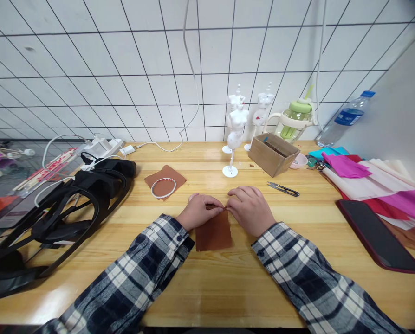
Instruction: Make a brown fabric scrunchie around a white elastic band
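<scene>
Brown sheet: a small brown paper square [213,234] lies flat on the wooden table [200,287], straight in front of the person, between both wrists.
Left hand: the left hand [198,211] is curled, fingertips pinching the sheet's far edge.
Right hand: the right hand [249,208] is curled too, pinching the same edge just beside the left.
Behind: a second brown sheet [165,178] with a white ring [163,188] on it.
Right of hands: small snips [283,188], a cardboard box [273,154], a dark phone [378,234].
Far edge: white mannequins [237,123].
</scene>
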Motion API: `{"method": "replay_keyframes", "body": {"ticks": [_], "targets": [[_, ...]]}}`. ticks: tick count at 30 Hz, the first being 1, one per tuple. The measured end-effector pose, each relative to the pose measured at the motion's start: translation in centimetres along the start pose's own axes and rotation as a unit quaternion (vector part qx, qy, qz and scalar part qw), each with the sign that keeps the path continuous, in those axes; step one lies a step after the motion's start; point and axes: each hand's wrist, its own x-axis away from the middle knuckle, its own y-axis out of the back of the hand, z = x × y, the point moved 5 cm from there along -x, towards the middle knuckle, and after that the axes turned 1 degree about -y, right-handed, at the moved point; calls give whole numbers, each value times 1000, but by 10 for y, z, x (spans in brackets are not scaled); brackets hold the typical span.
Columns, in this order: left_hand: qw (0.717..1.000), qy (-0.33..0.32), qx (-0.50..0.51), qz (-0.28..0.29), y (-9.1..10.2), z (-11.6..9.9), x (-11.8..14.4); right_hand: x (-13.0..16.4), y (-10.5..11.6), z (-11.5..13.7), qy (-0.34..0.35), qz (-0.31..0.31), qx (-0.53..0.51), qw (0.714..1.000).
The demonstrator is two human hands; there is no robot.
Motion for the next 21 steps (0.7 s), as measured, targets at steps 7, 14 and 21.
{"method": "replay_keyframes", "body": {"ticks": [7,14,21], "targets": [[1000,-8,20,-17,1,4,-1,6,-20,-36,-145,8,-211,967],[1000,-6,4,-20,2,1,0,3,-27,-29,-135,61,-277,949],[1000,1,-10,-17,2,-1,0,2,-29,-25,-102,54,-263,958]]}}
